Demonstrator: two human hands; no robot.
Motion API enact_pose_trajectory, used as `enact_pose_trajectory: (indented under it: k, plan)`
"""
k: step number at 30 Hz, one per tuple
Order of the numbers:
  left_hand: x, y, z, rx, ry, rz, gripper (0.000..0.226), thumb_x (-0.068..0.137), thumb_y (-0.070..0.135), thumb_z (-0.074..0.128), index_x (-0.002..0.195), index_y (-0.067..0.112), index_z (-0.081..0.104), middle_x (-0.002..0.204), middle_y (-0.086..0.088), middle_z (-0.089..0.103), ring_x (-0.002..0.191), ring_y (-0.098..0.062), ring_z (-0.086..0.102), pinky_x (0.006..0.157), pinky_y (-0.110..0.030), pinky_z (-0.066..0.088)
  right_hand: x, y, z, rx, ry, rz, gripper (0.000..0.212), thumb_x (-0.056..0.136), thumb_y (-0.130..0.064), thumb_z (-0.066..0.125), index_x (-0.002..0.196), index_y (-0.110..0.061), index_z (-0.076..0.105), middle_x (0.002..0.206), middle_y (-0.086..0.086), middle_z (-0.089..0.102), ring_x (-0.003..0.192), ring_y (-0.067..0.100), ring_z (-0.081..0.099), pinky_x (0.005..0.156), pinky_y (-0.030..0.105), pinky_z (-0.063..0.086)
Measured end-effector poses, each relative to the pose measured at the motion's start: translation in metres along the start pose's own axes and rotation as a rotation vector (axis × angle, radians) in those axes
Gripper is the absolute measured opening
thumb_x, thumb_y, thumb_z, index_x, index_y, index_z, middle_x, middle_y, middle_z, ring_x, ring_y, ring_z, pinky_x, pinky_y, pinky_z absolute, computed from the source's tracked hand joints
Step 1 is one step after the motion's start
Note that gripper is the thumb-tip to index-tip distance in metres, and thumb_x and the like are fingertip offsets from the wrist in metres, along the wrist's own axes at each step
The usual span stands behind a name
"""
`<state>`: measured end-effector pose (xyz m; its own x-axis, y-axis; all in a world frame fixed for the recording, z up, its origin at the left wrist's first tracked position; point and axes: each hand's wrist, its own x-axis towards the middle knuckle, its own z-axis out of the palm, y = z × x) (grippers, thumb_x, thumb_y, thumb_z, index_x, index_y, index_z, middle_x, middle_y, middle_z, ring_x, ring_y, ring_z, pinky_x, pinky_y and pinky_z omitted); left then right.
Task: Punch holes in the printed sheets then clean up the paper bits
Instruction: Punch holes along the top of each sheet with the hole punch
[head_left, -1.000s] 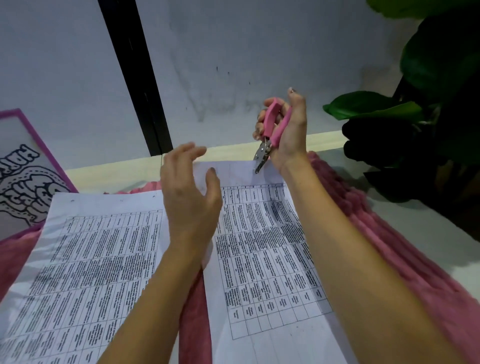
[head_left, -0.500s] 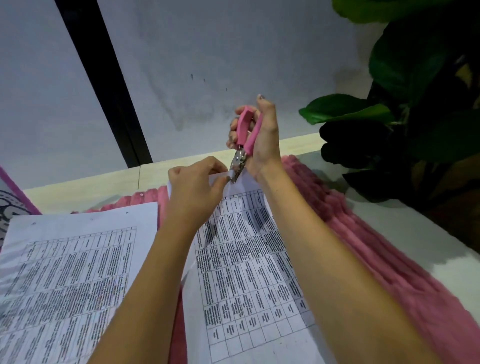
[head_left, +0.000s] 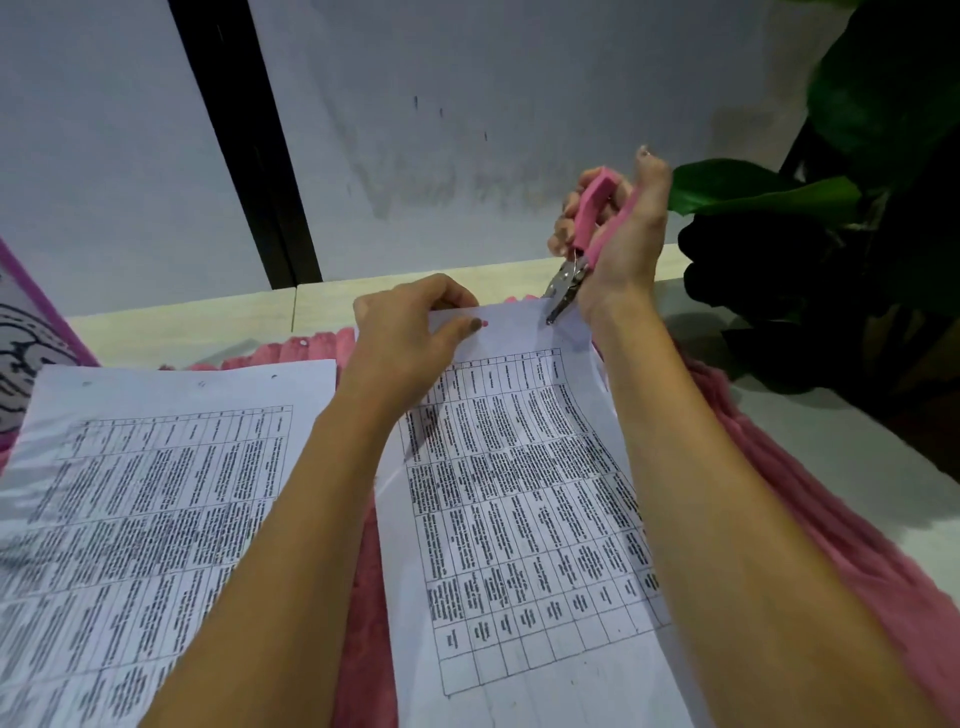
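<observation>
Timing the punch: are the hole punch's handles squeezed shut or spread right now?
Spread: the hole punch shows its two pink handles apart in the right hand, nose at the sheet edge.

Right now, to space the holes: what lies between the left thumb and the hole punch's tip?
Head view: bare top margin of the right-hand printed sheet, with one punched hole by the left hand.

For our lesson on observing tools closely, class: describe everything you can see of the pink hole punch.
The hole punch is a plier-style tool with two pink plastic-looking handles and a slim silver metal head. The right hand grips the handles, which point up, slightly spread; the head slants down and left. Its tip meets the far edge of the right-hand printed sheet, near its corner. Whether it bites the paper cannot be told.
</observation>
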<state>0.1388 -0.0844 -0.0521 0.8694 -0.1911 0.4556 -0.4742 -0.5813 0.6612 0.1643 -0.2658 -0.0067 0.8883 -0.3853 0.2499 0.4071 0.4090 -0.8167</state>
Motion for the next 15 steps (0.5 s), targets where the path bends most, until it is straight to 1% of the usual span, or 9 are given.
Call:
enact_pose_trajectory:
  k: [11,15]
  plan:
    - [0.0,-0.0001,0.0004,-0.022,-0.008,-0.004,0.007,0.085,0.033,0.07,0.088,0.03,0.064,0.083,0.027,0.059,0.093,-0.008,0.059,0.101,-0.053,0.04,-0.0003,0.0011,0.0008,-0.002,0.044,-0.012,0.042,0.1,-0.04,0.039,0.076,-0.01,0.055,0.065,0.009,0.052,0.049,0.019,0.042,0.049,0.024,0.035]
    - [0.0011,-0.0012,-0.0005,-0.029,-0.009,-0.008,0.009,0.085,0.032,0.071,0.091,0.026,0.067,0.082,0.027,0.059,0.092,-0.009,0.06,0.1,-0.053,0.04,0.0003,0.0008,0.0009,0.008,0.069,-0.037,0.043,0.101,-0.039,0.039,0.073,-0.011,0.055,0.062,0.008,0.052,0.047,0.019,0.042,0.048,0.024,0.035]
